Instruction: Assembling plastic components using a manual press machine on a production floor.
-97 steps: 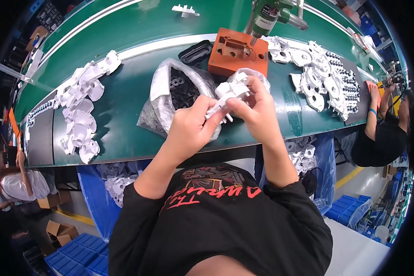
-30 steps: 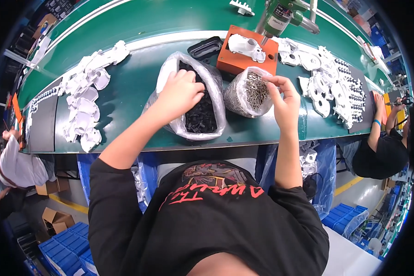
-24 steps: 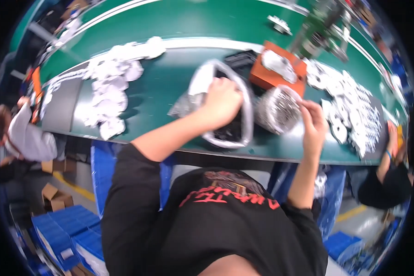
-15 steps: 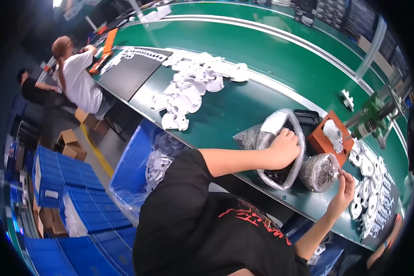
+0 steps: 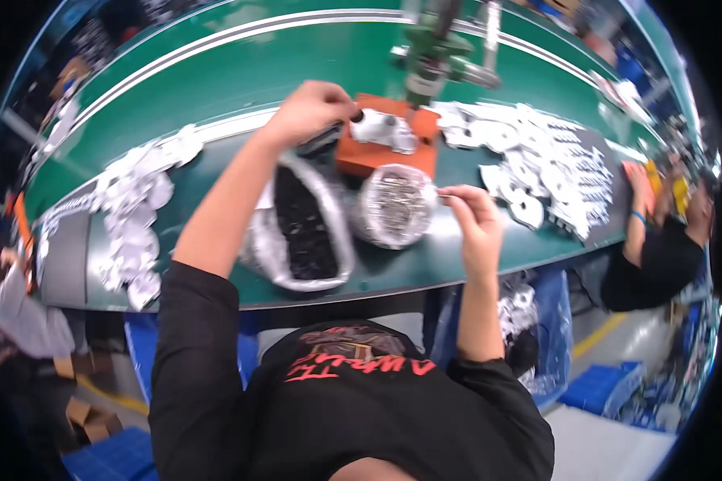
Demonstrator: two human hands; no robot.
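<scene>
Over the green bench [image 5: 409, 264], the left forearm reaches up and inward, its hand [image 5: 317, 108] bent down at the wrist, fingertips pinched on a small black part [image 5: 356, 115]. That part, blurred, is at the left end of the white plastic housing [image 5: 385, 131] lying on the orange fixture block [image 5: 353, 156]. The right hand [image 5: 478, 218] is raised with thumb and forefinger closed on a slim metal piece [image 5: 444, 195], just beside the rim of the clear bag of metal pieces [image 5: 367, 220]. A pale label [image 5: 423, 85] on the green machine head [image 5: 429, 60] is too blurred to read; red lettering crosses the black shirt [image 5: 353, 417]. The bench's front edge curves between torso and bags. Green surface shows between the left pile of white housings [image 5: 132, 228] and the bag of black parts [image 5: 338, 256], and a narrower strip before the right pile of white housings [image 5: 529, 164].
</scene>
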